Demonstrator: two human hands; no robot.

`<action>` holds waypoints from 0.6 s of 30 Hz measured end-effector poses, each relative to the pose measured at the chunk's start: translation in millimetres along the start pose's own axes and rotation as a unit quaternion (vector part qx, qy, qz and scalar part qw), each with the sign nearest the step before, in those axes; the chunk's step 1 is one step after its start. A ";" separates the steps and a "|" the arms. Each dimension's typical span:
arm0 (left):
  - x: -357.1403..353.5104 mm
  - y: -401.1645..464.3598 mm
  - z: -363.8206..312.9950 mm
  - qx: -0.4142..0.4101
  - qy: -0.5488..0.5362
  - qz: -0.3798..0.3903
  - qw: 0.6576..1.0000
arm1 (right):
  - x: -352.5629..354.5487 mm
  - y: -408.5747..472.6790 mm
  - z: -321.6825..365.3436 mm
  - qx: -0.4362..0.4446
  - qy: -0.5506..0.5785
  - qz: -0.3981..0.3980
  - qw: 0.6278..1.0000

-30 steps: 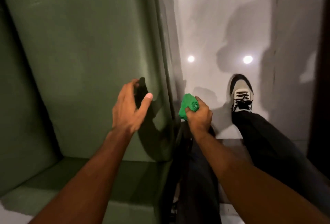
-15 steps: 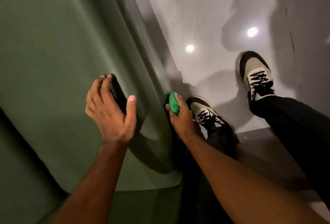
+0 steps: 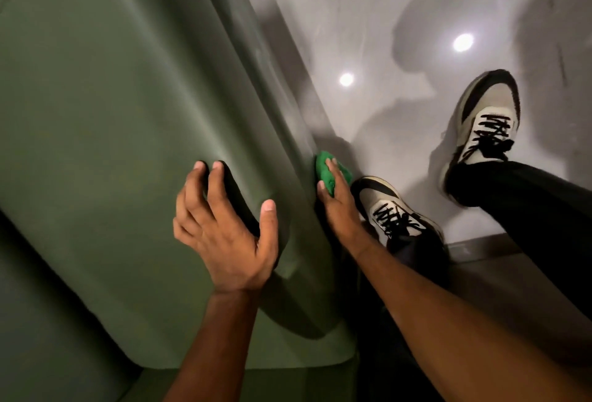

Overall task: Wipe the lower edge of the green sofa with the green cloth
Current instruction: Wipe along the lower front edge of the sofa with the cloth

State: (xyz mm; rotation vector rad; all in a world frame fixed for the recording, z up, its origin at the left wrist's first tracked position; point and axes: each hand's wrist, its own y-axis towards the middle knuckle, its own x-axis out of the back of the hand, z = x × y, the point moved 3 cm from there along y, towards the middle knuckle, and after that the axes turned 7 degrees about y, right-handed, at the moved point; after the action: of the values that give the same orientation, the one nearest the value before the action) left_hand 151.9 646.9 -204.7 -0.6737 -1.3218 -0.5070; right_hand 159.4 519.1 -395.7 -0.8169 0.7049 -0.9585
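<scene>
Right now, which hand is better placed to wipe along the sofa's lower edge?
Right. The right hand holds the green cloth against the sofa near the floor; the left hand grips a dark object higher up.

Right hand (image 3: pixel 338 209) dropped from mid-air to lower edge of green fabric sofa (image 3: pixel 112 113), now pressing bright green cloth (image 3: pixel 324 172) there. Left hand (image 3: pixel 224 235) fingers spread wider on flat black object (image 3: pixel 237 199).
</scene>
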 end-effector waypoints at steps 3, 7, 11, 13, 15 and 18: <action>8.0 7.9 -3.2 0.009 0.009 -0.004 1.000 | -9.9 -9.9 19.6 0.050 -0.001 0.032 0.998; 13.1 15.2 -1.4 0.000 0.007 -0.011 1.000 | -22.5 12.7 52.9 0.087 -0.008 0.076 0.993; 12.1 21.1 10.0 -0.047 0.037 -0.020 0.998 | -19.6 36.7 45.7 0.052 0.021 0.035 0.998; 9.9 24.8 16.1 -0.067 0.068 -0.025 0.995 | -12.3 30.1 26.6 0.019 0.038 -0.001 0.999; 9.2 26.8 17.2 -0.066 0.082 -0.027 0.994 | -4.6 15.7 7.1 0.005 0.031 -0.022 0.999; 9.9 27.0 10.8 -0.050 0.075 -0.020 0.996 | -3.7 -4.0 2.1 0.005 0.050 -0.024 0.998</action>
State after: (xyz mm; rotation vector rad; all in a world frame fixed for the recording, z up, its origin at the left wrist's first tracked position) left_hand 164.6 674.0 -198.0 -0.6799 -1.1762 -0.6475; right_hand 157.9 521.7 -390.7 -0.7852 0.7682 -1.0514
